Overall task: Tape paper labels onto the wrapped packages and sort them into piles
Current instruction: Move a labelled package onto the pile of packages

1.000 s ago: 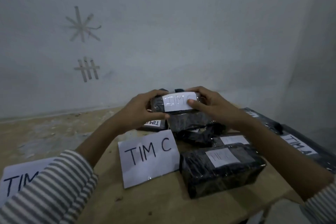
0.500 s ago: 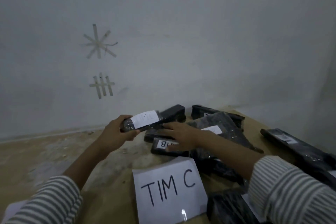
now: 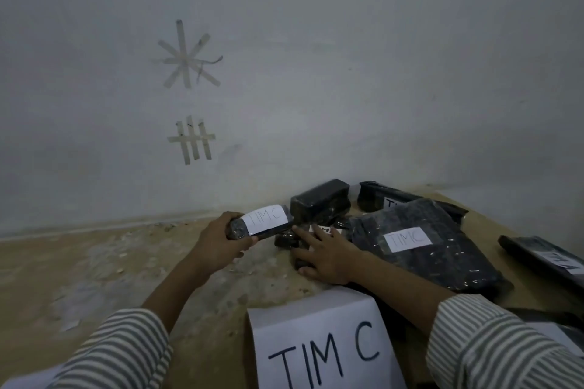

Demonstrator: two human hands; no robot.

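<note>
Black-wrapped flat package (image 3: 423, 249) labelled TIM C lies right of the right hand (image 3: 322, 254), whose spread fingers press a mostly hidden parcel (image 3: 286, 240). Left hand (image 3: 221, 241) clamps a small labelled package (image 3: 260, 222) just above the table (image 3: 126, 265).

Bare floor (image 3: 94, 262) lies open left; packages (image 3: 420, 249) crowd the right.

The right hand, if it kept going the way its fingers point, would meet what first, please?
Probably the small labelled package at the right hand's fingertips; behind that the black block. Depth is uncertain.
</note>
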